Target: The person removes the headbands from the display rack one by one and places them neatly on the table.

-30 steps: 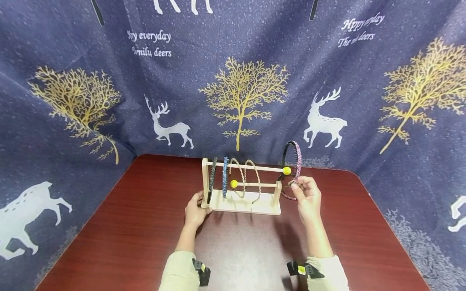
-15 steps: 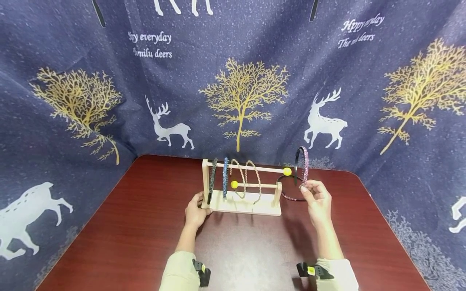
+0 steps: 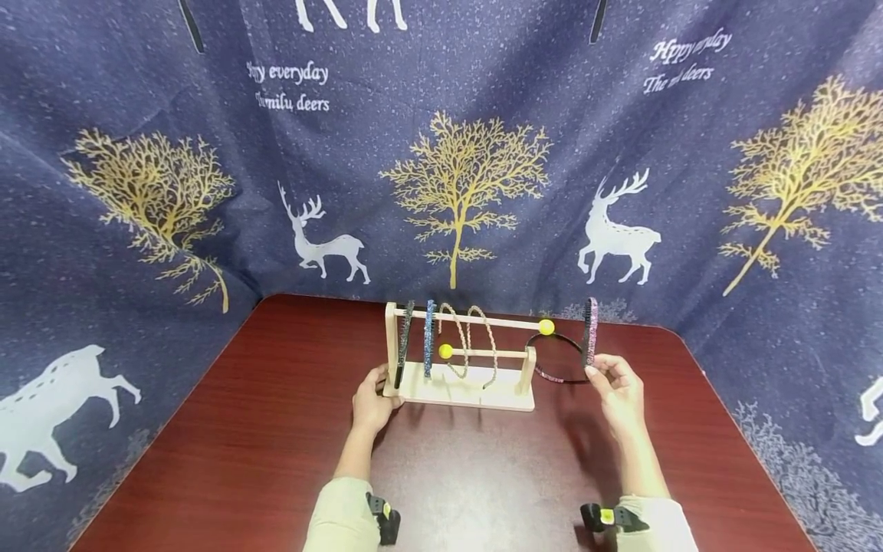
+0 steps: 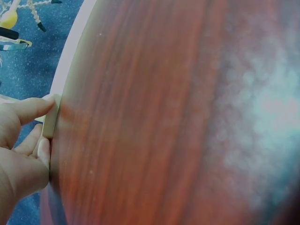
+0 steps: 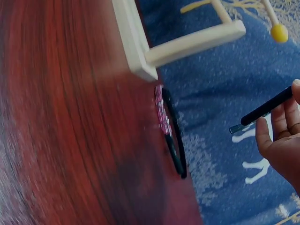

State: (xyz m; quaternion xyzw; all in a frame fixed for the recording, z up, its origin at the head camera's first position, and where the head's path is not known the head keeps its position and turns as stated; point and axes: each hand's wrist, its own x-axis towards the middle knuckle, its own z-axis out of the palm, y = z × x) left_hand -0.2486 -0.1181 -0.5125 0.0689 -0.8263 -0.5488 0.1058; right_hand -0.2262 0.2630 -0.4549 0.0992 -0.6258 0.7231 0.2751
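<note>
pinched low down between thumb and fingers of the right hand (image 3: pixel 621 391): a pink glittery headband (image 3: pixel 591 333), held upright to the right of the rack and nearly edge-on. looks light and springy, stiff enough to keep its curve, not very fragile. bare dark ends (image 5: pixel 267 108) look smooth and likely slippery; better to take hold where glitter gives some bite, without squeezing or spreading the curve too far.

gripped at the left end of its base by the left hand (image 3: pixel 372 402): a pale wooden rack (image 3: pixel 441 392). seems light too, rigid, easy to nudge, so well worth steadying there.

just right of the rack, on the table: a second pink-and-black headband (image 3: pixel 549 376), near the held one but apart from it in the right wrist view.

on the rack, from left to right: a dark headband (image 3: pixel 404 337), a blue headband (image 3: pixel 428 337) and two braided headbands (image 3: pixel 491 345). at the right tip of the upper rod (image 3: pixel 517 322), a yellow ball (image 3: pixel 546 327), likely to catch a passing band.

farther out, close behind the rack: the far edge of the red-brown table (image 3: pixel 276 429), then patterned cloth (image 3: pixel 483 77). judged roomier for moving toward the right and near sides.
</note>
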